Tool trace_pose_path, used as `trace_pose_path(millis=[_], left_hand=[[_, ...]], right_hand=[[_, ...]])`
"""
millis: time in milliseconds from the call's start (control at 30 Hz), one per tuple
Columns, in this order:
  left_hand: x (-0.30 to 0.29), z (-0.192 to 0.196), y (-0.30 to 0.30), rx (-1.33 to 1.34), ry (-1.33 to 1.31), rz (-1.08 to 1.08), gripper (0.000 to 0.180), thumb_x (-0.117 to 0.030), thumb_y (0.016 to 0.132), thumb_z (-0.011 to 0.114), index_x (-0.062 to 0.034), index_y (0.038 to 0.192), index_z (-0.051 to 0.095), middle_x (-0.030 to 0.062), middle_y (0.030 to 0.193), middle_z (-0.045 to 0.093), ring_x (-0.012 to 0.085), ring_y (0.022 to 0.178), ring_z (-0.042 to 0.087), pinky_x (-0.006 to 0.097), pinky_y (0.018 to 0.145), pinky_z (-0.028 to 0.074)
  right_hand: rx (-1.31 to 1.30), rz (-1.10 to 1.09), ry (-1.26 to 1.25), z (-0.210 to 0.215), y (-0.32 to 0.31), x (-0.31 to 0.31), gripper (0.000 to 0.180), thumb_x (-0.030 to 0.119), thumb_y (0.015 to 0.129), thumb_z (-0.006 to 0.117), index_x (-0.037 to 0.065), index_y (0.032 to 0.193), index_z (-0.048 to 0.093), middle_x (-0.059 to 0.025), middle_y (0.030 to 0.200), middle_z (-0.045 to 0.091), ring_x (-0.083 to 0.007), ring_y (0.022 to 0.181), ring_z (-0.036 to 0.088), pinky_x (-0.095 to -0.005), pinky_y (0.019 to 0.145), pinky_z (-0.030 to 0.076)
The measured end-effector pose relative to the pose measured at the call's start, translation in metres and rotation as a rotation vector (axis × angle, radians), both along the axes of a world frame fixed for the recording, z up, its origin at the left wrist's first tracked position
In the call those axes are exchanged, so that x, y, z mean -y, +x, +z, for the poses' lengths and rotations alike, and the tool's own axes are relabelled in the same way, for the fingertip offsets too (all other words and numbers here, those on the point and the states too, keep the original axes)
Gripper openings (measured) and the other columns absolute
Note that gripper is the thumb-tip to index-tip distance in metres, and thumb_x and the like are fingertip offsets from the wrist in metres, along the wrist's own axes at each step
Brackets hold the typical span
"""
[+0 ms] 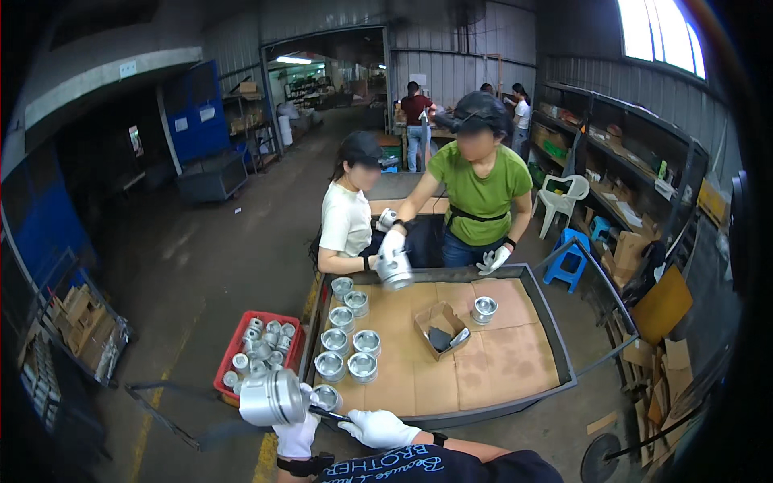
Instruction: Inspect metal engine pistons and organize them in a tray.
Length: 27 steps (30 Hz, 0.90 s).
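My left hand [296,435], in a white glove, is closed around a shiny metal piston [271,397] and holds it up over the near left corner of the table. My right hand [382,427], also gloved, grips a thin dark tool [326,414] whose tip points at the piston. On the cardboard-lined metal tray table [507,362] stand several more pistons [346,342] in two rows along its left side. One single piston [484,309] stands near the far right.
A red crate [228,362] of pistons sits on the floor left of the table. A small open cardboard box [440,327] lies mid-table. Two gloved co-workers stand at the far edge, one holding a piston [395,271]. Shelves and a blue stool [567,259] stand on the right.
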<state>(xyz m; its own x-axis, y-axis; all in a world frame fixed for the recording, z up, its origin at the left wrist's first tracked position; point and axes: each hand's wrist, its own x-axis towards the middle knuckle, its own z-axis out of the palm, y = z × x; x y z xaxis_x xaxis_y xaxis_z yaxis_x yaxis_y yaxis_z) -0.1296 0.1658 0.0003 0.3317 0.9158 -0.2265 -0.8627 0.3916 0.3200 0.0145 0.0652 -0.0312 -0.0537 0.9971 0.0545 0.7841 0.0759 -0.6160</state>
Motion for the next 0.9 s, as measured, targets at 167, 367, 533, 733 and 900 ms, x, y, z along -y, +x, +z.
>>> trace_pose_path(millis=[167,367,533,733,900], left_hand=[[-0.011,-0.037,-0.01,-0.042,0.13,-0.099,0.05,-0.053,0.089,0.045,-0.0102,0.111,0.058,0.0119,0.09,0.062,0.0221,0.059,0.051,0.036,0.054,0.041],[-0.011,-0.043,-0.002,-0.104,0.104,-0.099,0.051,-0.056,0.087,0.049,-0.0136,0.114,0.058,0.0052,0.092,0.06,0.0147,0.055,0.043,0.031,0.046,0.035],[-0.011,0.017,-0.032,-0.357,0.299,0.388,0.034,-0.043,0.093,0.043,-0.0156,0.106,0.059,0.0024,0.085,0.058,0.0151,0.063,0.049,0.031,0.048,0.04],[-0.037,0.029,-0.031,-2.545,1.102,1.077,0.01,-0.02,0.089,0.047,-0.0123,0.083,0.05,0.0027,0.078,0.051,0.0195,0.074,0.052,0.035,0.067,0.046],[0.013,0.101,0.01,-2.555,1.502,0.891,0.017,-0.023,0.074,0.059,-0.0141,0.061,0.053,0.004,0.058,0.049,0.0238,0.064,0.051,0.039,0.061,0.038]], right_hand=[[0.039,0.012,-0.078,0.007,0.007,-0.002,0.044,0.049,0.097,0.042,0.007,0.097,0.056,-0.0183,0.075,0.066,-0.0391,0.067,0.065,-0.0496,0.06,0.052],[-0.065,0.13,-0.185,0.01,0.027,0.014,0.048,0.05,0.097,0.04,0.007,0.102,0.059,-0.0201,0.085,0.067,-0.0401,0.081,0.065,-0.0483,0.073,0.052],[-0.289,0.009,-0.195,-0.018,0.08,0.039,0.047,0.049,0.097,0.04,0.011,0.116,0.059,-0.0215,0.101,0.065,-0.0415,0.093,0.062,-0.0478,0.084,0.048],[-0.681,-0.315,0.209,0.018,0.112,0.046,0.022,0.017,0.092,0.061,0.002,0.105,0.07,-0.0078,0.074,0.066,-0.0131,0.063,0.06,-0.0273,0.059,0.048],[-0.663,-0.133,0.43,0.096,0.098,0.051,0.025,0.008,0.083,0.069,0.007,0.108,0.071,-0.003,0.063,0.057,-0.009,0.056,0.052,-0.0246,0.053,0.042]])
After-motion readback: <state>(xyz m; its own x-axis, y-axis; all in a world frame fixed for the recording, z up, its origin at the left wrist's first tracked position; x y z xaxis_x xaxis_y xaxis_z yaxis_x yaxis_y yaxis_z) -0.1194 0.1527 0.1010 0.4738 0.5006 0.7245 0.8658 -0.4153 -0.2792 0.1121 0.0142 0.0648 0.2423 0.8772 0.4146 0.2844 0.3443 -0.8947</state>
